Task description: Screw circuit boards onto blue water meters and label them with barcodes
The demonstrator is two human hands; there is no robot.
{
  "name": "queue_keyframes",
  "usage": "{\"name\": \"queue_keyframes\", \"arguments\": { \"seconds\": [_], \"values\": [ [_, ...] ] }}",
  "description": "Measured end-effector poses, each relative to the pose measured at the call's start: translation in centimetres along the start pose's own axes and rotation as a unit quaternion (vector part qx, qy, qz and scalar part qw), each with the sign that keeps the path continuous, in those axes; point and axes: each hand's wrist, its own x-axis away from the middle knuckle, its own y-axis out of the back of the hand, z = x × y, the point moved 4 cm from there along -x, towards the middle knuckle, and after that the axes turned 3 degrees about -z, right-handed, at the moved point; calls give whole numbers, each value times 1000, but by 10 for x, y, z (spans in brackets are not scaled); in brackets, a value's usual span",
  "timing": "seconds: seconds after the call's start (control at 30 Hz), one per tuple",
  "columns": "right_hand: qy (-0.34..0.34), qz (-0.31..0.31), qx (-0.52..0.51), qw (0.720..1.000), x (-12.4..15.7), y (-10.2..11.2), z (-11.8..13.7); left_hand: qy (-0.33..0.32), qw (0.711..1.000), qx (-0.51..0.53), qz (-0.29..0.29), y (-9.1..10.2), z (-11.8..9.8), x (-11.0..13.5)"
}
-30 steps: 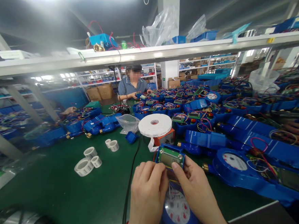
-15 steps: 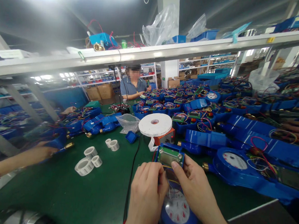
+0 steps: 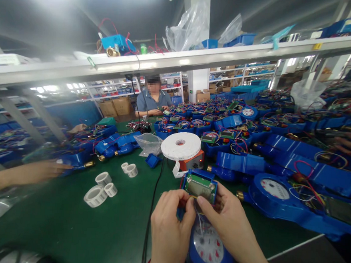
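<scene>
My right hand [image 3: 233, 221] grips a small blue housing with a green circuit board and grey display [image 3: 200, 188], its thumb on the near edge. Beside it, the fingertips of my left hand [image 3: 171, 223] pinch thin wires [image 3: 192, 197] at the board's lower edge. Under both hands lies a blue water meter [image 3: 208, 246] with a round white dial and red pointers. White wires run down from the housing towards the dial. The fingers of my right hand behind the housing are partly hidden.
A white tape reel [image 3: 181, 146] rests on an orange device [image 3: 193, 162]. Label rolls [image 3: 95, 196] stand to the left, near a black cable [image 3: 149, 222]. Many blue meters [image 3: 241, 163] fill the back and right. A co-worker's arm [image 3: 19, 176] reaches in from the left; another person [image 3: 153, 100] sits opposite.
My left fingertips have shifted slightly at the board's lower edge, and a yellow wire shows more clearly there. The co-worker's hand at left has moved. The person opposite has lowered their hands.
</scene>
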Motion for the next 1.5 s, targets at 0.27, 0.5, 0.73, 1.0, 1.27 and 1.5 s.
{"name": "queue_keyframes", "arguments": {
  "seconds": [0.27, 0.5, 0.73, 1.0, 1.27, 1.5],
  "values": [
    [-4, -5, 2, 1000, -3, -2, -1, -42, 999, -14, 8, 3, -4, 3],
    [-4, -2, 2, 1000, -4, -4, 3, -50, 999, -3, 9, 3, -3, 5],
    [5, 2, 21, 1000, -5, -5, 2, -61, 998, 9, 29, 2, -2, 7],
    [0, 21, 25, 999, -7, -4, 2, -107, 993, -42, 23, 3, -13, 7],
    [-30, 79, -13, 996, -4, -5, 6, -86, 994, -70, 26, -2, -9, 12],
    [-28, 60, 2, 998, -5, -3, 5, -100, 990, -88, 35, -1, -12, 12]
  ]
}}
